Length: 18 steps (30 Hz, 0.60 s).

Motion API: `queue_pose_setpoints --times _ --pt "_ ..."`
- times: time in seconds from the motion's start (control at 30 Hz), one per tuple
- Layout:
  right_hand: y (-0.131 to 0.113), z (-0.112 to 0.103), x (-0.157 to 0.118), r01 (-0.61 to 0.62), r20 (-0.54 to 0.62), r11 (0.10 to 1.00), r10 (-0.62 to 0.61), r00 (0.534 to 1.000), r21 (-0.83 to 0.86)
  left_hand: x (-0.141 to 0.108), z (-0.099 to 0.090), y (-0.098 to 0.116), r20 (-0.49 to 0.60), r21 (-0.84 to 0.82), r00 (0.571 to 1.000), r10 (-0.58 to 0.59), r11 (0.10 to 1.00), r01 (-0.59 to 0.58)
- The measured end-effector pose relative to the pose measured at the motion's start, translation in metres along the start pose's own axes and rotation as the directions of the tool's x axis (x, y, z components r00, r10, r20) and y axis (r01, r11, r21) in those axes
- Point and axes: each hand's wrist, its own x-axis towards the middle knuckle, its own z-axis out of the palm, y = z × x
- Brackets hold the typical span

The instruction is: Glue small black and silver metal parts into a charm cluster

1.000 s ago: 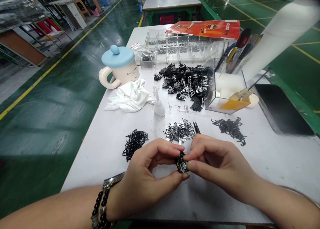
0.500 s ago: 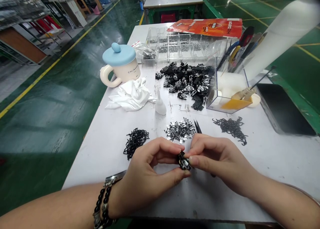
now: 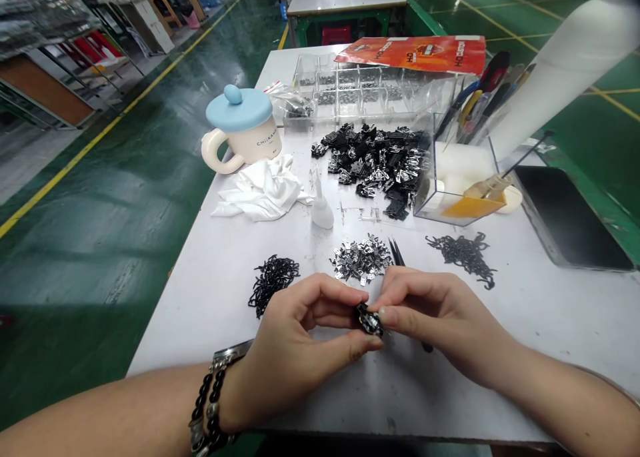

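Note:
Between its thumb and fingertips, my left hand [image 3: 295, 337] holds a small black and silver part [image 3: 370, 320]. My right hand [image 3: 440, 317] pinches the right side of the same part with thumb and index finger. Black tweezers [image 3: 397, 252] pass under my right hand, tips pointing away; its curled fingers hide their middle. Just beyond the hands lies a heap of small silver pieces [image 3: 363, 258]. Black hook-like pieces form one pile [image 3: 273, 284] on the left and another [image 3: 465, 256] on the right. Farther back is a large heap of black and silver parts [image 3: 375, 160].
A small white bottle [image 3: 321, 210], white cloth [image 3: 270, 190] and lidded mug [image 3: 245, 127] stand back left on the table [image 3: 200, 317]. At the right are a clear tool holder [image 3: 460, 210] and a phone [image 3: 575, 217]. Behind the heap sits a compartment tray [image 3: 350, 104] with a red packet [image 3: 415, 54].
The held part has tilted slightly between my fingertips. Both hands keep nearly the same place and grip.

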Motion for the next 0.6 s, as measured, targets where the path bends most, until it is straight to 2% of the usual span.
queue_pose_setpoints --times 0.6 --pt "0.0026 0.0035 -0.0037 0.126 0.000 0.989 -0.127 0.992 -0.079 -0.0040 -0.0017 -0.0018 -0.026 -0.010 0.997 -0.066 0.998 0.066"
